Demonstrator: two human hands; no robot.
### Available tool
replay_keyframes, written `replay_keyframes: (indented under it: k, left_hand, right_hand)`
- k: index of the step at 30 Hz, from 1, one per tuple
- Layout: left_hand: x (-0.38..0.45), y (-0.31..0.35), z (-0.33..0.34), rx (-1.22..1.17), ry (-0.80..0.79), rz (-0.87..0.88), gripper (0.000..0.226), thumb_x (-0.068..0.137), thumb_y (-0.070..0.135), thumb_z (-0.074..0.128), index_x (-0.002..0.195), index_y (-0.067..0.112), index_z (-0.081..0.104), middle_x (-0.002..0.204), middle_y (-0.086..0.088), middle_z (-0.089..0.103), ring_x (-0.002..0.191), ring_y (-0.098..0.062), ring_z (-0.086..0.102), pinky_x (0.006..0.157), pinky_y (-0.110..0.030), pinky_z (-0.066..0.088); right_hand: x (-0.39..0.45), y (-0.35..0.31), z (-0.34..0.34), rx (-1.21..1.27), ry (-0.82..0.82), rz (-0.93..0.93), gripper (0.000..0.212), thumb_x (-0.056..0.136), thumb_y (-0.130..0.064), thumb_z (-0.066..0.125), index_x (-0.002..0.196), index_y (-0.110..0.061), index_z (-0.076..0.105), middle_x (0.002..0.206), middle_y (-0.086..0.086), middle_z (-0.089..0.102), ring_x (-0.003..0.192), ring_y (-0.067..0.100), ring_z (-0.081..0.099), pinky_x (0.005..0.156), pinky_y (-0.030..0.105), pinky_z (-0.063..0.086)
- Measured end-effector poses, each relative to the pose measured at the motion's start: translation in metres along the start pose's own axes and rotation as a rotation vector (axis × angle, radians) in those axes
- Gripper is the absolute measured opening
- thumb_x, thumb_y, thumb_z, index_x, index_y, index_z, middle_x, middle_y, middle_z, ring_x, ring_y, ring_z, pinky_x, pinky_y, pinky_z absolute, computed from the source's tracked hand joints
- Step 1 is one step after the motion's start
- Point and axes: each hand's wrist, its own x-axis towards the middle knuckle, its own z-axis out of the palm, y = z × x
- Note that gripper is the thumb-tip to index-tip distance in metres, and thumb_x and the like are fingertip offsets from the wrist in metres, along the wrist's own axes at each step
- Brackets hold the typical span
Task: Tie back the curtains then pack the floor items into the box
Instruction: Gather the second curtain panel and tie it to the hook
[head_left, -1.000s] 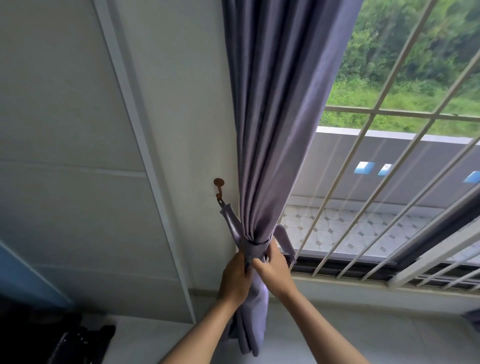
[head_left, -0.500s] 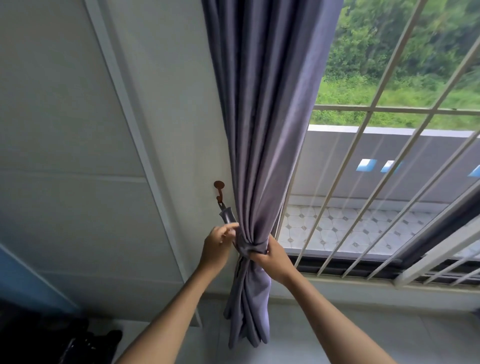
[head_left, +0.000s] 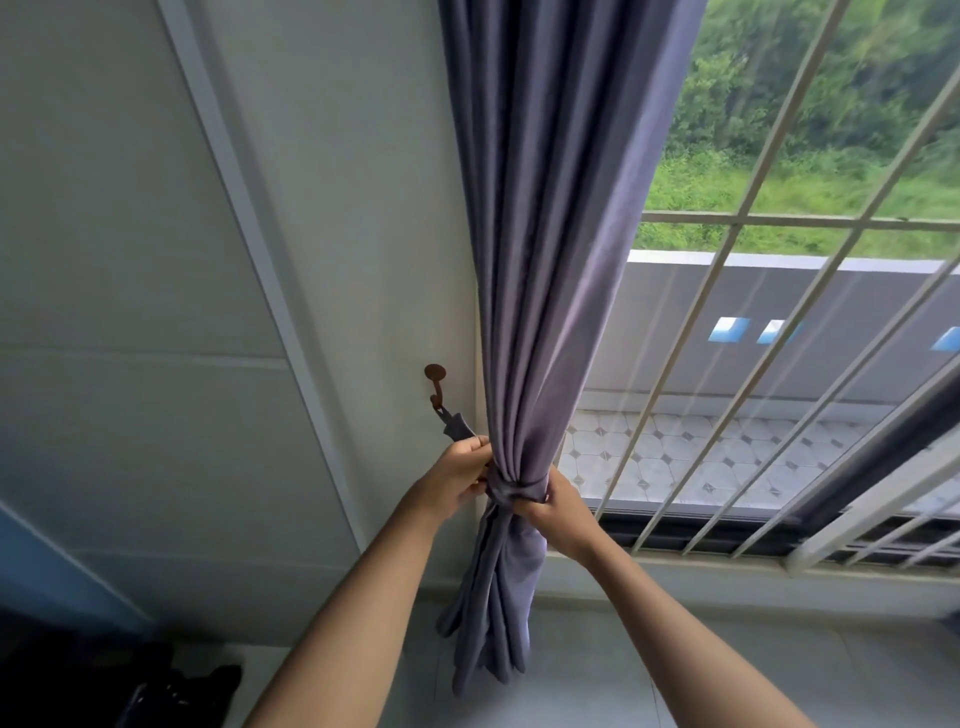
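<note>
A grey-purple curtain hangs gathered at the window's left edge. A matching tieback band wraps tightly around its bunched folds. One end of the band runs up to a brown wall hook. My left hand pinches the band on the curtain's left side, just below the hook. My right hand grips the band and the bunched curtain from the right. Below the band the curtain's tail hangs loose toward the floor.
White window bars cover the window on the right, with a balcony and greenery beyond. A pale wall with a white trim strip lies left. Dark items sit on the floor at bottom left. The window sill runs below the bars.
The loose band end that hung at the right a second ago is now pulled around the curtain. My left hand rose toward the hook and the band drew tight.
</note>
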Motion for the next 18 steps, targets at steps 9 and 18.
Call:
replay_keyframes:
  k: [9,18]
  left_hand:
    - [-0.004,-0.017,0.004,-0.302,0.045,0.087,0.043,0.079,0.006,0.066,0.120,0.002,0.054,0.099,-0.019,0.068,0.083,-0.025,0.068,0.069,-0.030,0.055]
    - [-0.009,0.001,0.013,-0.583,0.006,0.044,0.018,0.095,0.017,0.052,0.101,0.011,0.067,0.074,0.000,0.066,0.058,-0.008,0.054,0.055,-0.017,0.043]
  right_hand:
    - [-0.018,0.010,0.024,-0.099,0.201,-0.081,0.045,0.078,-0.030,0.076,0.115,-0.035,0.050,0.094,-0.023,0.064,0.087,-0.001,0.061,0.071,0.014,0.047]
    - [-0.019,0.019,0.028,-0.389,0.483,-0.142,0.041,0.086,-0.035,0.068,0.115,-0.012,0.051,0.090,0.010,0.069,0.079,0.037,0.061,0.056,0.032,0.033]
